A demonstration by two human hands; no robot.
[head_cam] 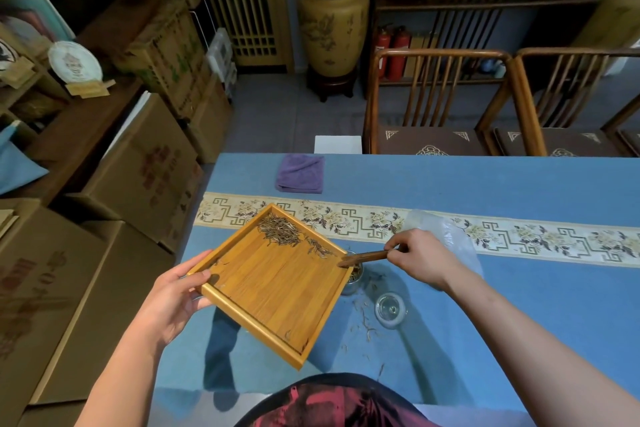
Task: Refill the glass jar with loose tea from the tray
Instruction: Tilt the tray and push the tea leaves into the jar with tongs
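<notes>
The left hand (173, 298) grips the bamboo tray (277, 284), tilting its corner over the glass jar (354, 279); the right hand (420, 258) pinches a wooden scoop (363, 257) to sweep the loose tea (280, 230) down.

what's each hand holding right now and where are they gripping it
The left hand grips the bamboo tray at its left corner. The right hand pinches the wooden scoop by its handle end.

Purple cloth (300, 173), chairs (440, 104), boxes (138, 170)
</notes>
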